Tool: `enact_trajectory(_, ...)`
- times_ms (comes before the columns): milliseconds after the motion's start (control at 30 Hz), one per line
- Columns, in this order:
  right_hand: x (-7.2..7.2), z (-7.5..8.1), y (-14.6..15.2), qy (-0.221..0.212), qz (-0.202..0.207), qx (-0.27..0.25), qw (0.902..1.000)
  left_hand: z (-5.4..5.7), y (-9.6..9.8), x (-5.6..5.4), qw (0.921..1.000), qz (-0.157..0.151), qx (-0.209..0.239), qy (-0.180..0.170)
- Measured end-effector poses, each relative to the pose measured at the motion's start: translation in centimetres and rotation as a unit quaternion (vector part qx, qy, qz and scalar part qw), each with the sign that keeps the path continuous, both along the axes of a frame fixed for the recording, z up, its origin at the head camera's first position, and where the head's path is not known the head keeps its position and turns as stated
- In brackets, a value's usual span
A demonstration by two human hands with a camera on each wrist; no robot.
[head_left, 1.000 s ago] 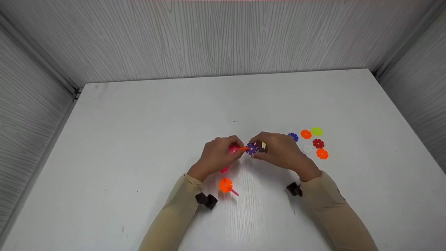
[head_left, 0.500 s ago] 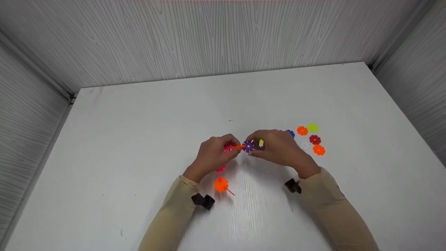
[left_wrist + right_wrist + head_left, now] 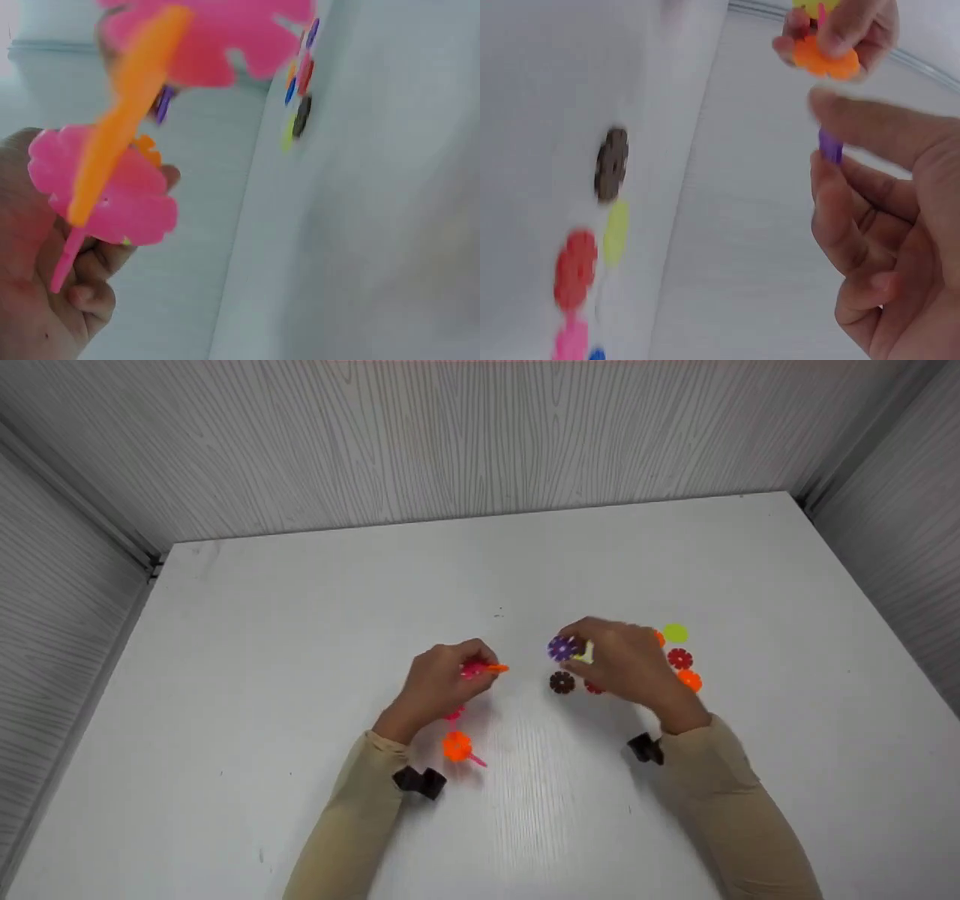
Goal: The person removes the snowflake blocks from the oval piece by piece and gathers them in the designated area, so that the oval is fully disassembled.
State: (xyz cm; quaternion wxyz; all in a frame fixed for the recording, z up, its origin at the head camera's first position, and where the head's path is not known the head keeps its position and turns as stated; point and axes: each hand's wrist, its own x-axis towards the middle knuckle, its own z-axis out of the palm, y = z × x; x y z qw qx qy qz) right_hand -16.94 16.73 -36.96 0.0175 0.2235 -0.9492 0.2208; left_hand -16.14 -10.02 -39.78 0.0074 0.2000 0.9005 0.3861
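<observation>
My left hand [image 3: 442,679] grips a chain of interlocking flower discs: a pink disc [image 3: 472,670] between the fingers with an orange disc [image 3: 498,668] edge-on at the fingertips. From it hang another pink disc, partly hidden by the hand, and an orange disc [image 3: 457,746] with a pink disc [image 3: 478,760] edge-on. Close up in the left wrist view, pink petals [image 3: 120,187] and a blurred orange edge [image 3: 112,142] fill the left side. My right hand [image 3: 626,664] pinches a purple disc [image 3: 561,649] between thumb and finger, apart from the chain.
Loose discs lie on the white table [image 3: 337,622] under and around the right hand: brown [image 3: 562,682], dark red [image 3: 680,658], yellow-green [image 3: 676,633] and orange [image 3: 689,681]. A red disc [image 3: 594,688] is partly covered by that hand. A wood-grain wall panel [image 3: 450,442] stands behind.
The right hand has drawn away to the right with the purple disc, which was up against the orange one. The left hand shifted slightly left with its chain. The brown disc is uncovered.
</observation>
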Motion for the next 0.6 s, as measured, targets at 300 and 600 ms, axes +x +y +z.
enact_trajectory(300,-1.3,0.3,4.8,-0.063,-0.091,-0.034,0.9933,-0.7,-3.5,-1.2,0.9971,0.043,0.018,-0.060)
enact_trajectory(600,-1.5,-0.6,5.0,-0.113,-0.083,-0.036,0.9894,-1.9,-2.6,-1.2,0.9970,0.026,-0.019,-0.070)
